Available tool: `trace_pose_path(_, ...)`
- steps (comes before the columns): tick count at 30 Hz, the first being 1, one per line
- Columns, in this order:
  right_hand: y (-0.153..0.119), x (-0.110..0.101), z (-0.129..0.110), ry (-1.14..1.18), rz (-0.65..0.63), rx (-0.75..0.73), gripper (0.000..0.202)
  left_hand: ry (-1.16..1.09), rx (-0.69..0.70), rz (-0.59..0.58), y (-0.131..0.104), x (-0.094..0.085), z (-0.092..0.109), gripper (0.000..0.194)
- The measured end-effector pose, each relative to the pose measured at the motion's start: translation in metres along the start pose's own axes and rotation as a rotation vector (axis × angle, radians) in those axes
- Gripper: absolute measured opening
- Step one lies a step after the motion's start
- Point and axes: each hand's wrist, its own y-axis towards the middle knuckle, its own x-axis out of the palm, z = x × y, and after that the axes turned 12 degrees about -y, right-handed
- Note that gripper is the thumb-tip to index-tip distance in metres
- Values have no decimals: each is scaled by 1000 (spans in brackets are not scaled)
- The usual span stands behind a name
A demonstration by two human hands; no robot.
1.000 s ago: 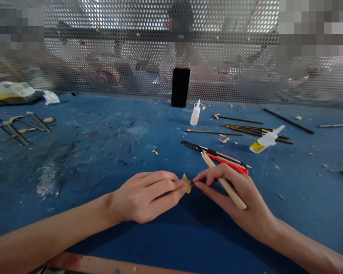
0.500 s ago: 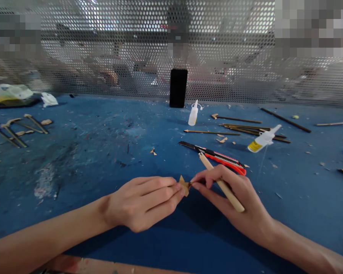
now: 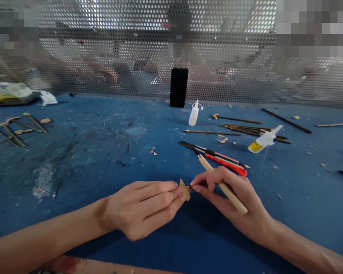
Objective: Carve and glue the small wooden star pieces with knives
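Between the fingertips of my left hand [image 3: 148, 205] is a small tan pointed piece [image 3: 184, 191]. My right hand [image 3: 231, 194] pinches a tiny dark bit at the right side of that piece. A pale wooden-handled knife [image 3: 231, 196] also lies in my right hand, slanting across the palm with its dark tip up and to the left. Just beyond it rests a red and black box cutter [image 3: 222, 158] on the blue table [image 3: 102, 160].
Two glue bottles [image 3: 193, 113] [image 3: 265, 140] stand or lean beyond the cutter, near thin dark sticks [image 3: 242, 129]. A black phone [image 3: 178, 88] leans on the perforated metal screen [image 3: 125, 68]. Hammer-shaped pieces [image 3: 13, 131] and bags [image 3: 10, 91] lie at left.
My left hand and the tan piece have moved slightly down. The wooden-handled knife has shifted a little, and more of its dark tip shows.
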Motion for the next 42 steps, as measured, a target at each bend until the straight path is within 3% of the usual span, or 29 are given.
trace_pose_path(13, -2, -1, 3, 47, -24, 14, 19, -2, 29, -14, -2, 1, 0, 15)
trace_pose_path(25, -3, 0, 2, 54, 41, 70, 20, -42, 10, 93, -9, 7, 1, 23)
trace_pose_path(29, -2, 0, 1, 34, 84, 75, 21, -78, -52, -14, -3, -4, 2, 23)
trace_pose_path(31, -2, 0, 0, 10, 103, 52, 22, -105, -81, -14, -1, -6, 3, 23)
trace_pose_path(35, 0, 0, -3, -22, 124, 22, 22, -230, -237, 157, 1, 3, 4, 17)
trace_pose_path(39, 2, 0, -3, -96, 200, 7, 23, -427, -490, 344, 5, 12, 2, 12)
trace_pose_path(42, 3, 0, -2, -169, 272, -13, 23, -586, -745, 386, 7, 15, -1, 7)
